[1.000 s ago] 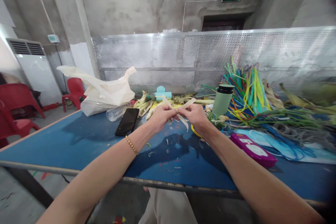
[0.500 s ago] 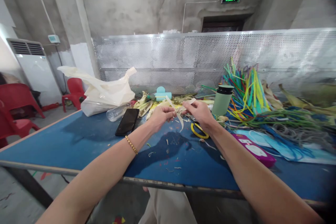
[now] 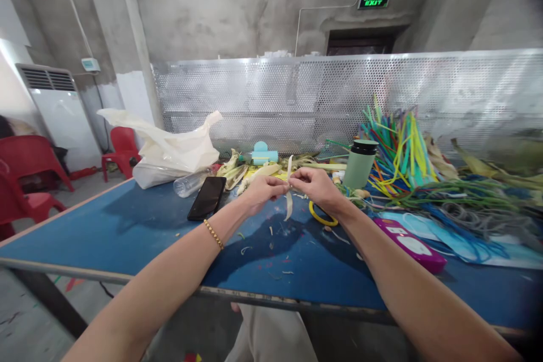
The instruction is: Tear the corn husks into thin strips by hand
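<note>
Above the blue table, my left hand and my right hand meet fingertip to fingertip. Both pinch a pale strip of corn husk, which stands nearly upright between them, one end above the fingers and the other hanging below. A gold bead bracelet sits on my left wrist. Small husk scraps lie on the table under my hands. Yellow-handled scissors lie just below my right wrist.
A black phone, a clear bottle and a white plastic bag lie left. Corn husks, a green flask, coloured strips, a magenta device and cords crowd the right. A perforated metal screen backs the table.
The husk strip has turned from slanted to nearly upright. My right hand drew back in to meet the left hand, uncovering the yellow scissors.
</note>
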Demonstrator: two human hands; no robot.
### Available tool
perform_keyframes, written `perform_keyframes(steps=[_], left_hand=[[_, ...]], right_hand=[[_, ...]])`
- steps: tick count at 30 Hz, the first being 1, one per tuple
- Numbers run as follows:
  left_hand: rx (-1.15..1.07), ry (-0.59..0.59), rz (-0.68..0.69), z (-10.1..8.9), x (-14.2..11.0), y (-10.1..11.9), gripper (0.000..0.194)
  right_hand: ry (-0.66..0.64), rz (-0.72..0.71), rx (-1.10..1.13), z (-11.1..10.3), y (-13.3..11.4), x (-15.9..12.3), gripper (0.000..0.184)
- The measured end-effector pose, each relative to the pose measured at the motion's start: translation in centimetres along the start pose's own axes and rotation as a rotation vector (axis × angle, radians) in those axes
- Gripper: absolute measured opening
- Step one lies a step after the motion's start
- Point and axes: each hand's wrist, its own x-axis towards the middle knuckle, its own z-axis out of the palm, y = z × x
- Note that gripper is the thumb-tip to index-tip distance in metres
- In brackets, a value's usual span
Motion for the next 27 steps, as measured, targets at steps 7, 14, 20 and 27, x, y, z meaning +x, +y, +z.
perform_keyframes(steps=[7,14,20,27], left_hand=[[-0.009,-0.001,0.047,-0.1,0.1,-0.4,0.031],[0.073,-0.041,0.03,-0.1,-0.3,0.5,0.028],[0.115,-0.058,0.032,-0.1,-0.5,0.9,0.026],[0.104,-0.061,0.032,0.0,-0.4,0.7,0.025]], right_hand=[[-0.036,-0.02,0.069,0.4,0.2,0.2,0.023],[-0.068,-0.028,0.056,0.4,-0.3,0.0,0.022],[-0.066,-0.013,0.043,0.3,-0.8,-0.2,0.02],[-0.068,-0.006,0.056,0.4,-0.5,-0.1,0.019]])
